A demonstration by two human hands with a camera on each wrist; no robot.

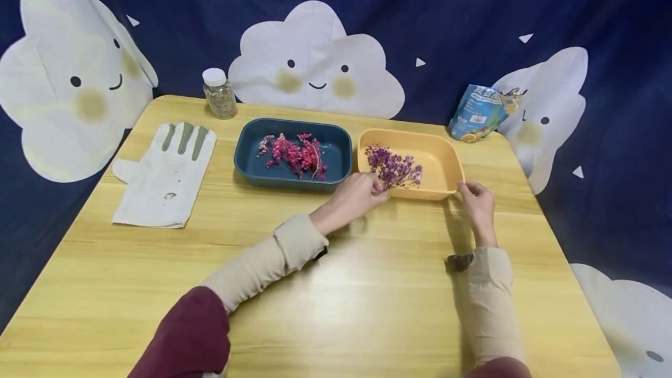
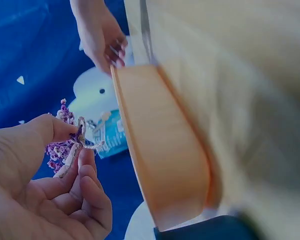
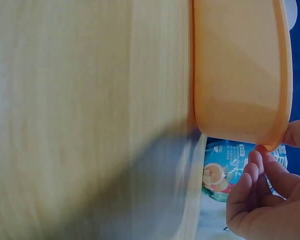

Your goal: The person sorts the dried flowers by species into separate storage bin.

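My left hand [image 1: 359, 196] pinches the tied stems of a small bunch of purple dried flowers [image 1: 392, 169] between thumb and fingertips. In the head view the bunch is over the near left part of a yellow tray [image 1: 440, 162]; whether it touches the tray floor I cannot tell. The left wrist view shows pale twine [image 2: 81, 141] around the stems. At the tray's near right corner, my right hand [image 1: 479, 206] grips the rim between thumb and fingers, as the right wrist view also shows. Pink dried flowers [image 1: 299, 155] lie in a dark blue tray [image 1: 254, 175] to the left.
A white glove [image 1: 160, 182] with green stripes lies at the table's left. Behind it stands a glass jar [image 1: 220, 101] with a white lid. A blue pouch [image 1: 475, 114] stands at the back right corner. Dark cloth printed with clouds hangs behind the wooden table [image 1: 336, 308].
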